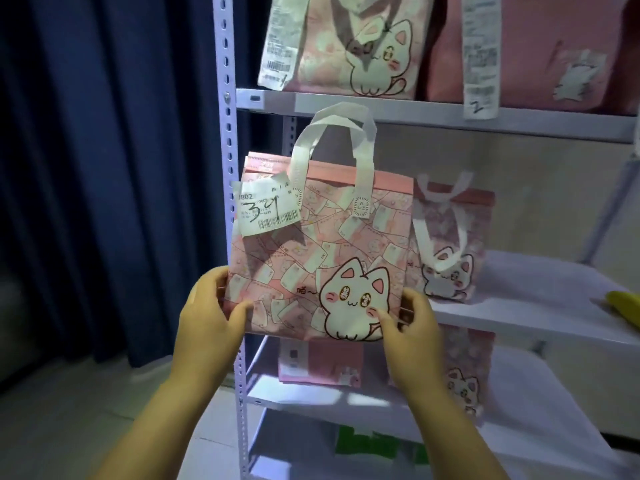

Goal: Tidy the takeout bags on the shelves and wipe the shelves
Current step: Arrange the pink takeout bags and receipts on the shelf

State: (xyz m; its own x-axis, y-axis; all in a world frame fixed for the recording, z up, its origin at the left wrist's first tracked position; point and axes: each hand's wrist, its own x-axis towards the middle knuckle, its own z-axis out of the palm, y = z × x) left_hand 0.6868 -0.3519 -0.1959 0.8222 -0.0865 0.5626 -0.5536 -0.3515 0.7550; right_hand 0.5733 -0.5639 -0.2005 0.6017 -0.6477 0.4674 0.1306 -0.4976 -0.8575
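Pink takeout bag [322,251]: soft non-woven fabric, roughly square, printed with pale banknote shapes and a white cartoon cat at its lower right corner. It is held upright in the air in front of the middle shelf [540,320], printed face toward the camera, long axis vertical, mouth upward. Two white strap handles [332,140] stand up in loops from its top edge. A white paper receipt [266,211], barcoded and hand-marked "34", is stuck at the upper left corner, its corner curling.

Left hand [211,320]: clasps the bag's lower left edge, thumb on the front face, fingers wrapped behind.
Right hand [412,327]: clasps the lower right edge, thumb pressing by the cat print, fingers behind.

Beyond the right hand: a second cat bag [450,244], smaller in view, standing on the middle shelf, handles drooping. A yellow object [623,303], partly cut off, lies farther right.

Above both hands: upper shelf [433,112] of grey-white metal carrying two pink bags [363,46] with long receipts hanging.

Below the hands: lower shelf [346,400] with more pink bags.

Beside the left hand: perforated metal upright [227,109]; past it, a dark blue pleated curtain [104,150].
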